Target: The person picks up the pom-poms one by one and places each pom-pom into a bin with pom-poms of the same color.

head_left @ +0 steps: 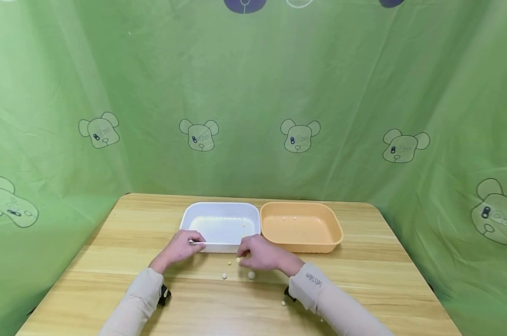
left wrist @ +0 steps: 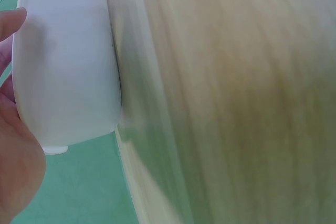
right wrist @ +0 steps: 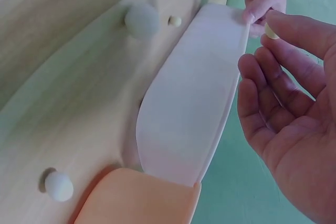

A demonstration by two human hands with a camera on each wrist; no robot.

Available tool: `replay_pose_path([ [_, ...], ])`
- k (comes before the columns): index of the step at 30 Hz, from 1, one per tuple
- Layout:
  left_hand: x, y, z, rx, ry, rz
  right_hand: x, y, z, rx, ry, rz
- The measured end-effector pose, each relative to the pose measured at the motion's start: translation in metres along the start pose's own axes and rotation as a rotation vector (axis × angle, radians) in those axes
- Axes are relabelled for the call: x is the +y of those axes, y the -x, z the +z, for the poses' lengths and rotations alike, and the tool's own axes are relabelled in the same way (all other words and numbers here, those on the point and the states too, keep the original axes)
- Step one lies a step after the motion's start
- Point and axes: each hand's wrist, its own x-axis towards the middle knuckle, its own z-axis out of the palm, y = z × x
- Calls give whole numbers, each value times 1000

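Hands at the white tray [head_left: 220, 223], mid-bench near the far edge.
Left hand [head_left: 181, 248] pinches its near rim; right hand [head_left: 259, 253] pinches a small ball [head_left: 238, 260]; the sleeve [head_left: 316, 285] lettering is too small to read.

Wooden table [head_left: 362, 280], white tray [head_left: 219, 224], orange tray [head_left: 299, 228], small balls [head_left: 251, 275]

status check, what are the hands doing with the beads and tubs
Left hand grips white tub near rim. Right hand pinches one small bead beside it. Loose beads on table, orange tub alongside; nothing blocking.
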Motion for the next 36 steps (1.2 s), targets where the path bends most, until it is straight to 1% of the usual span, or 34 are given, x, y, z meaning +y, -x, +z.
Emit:
replay_pose_path([
  [3,0,0,0,2,-3,-8,1,0,-3,16,-17,-9],
  [6,1,1,0,2,3,-17,2,1,-5,21,-37,2],
  [9,2,1,0,5,7,-12,5,1,-7,25,-37,24],
  [19,2,0,0,13,-2,-2,16,2,-12,78,-11,31],
  [36,4,0,-1,13,-5,2,37,0,-21,151,-51,149],
])
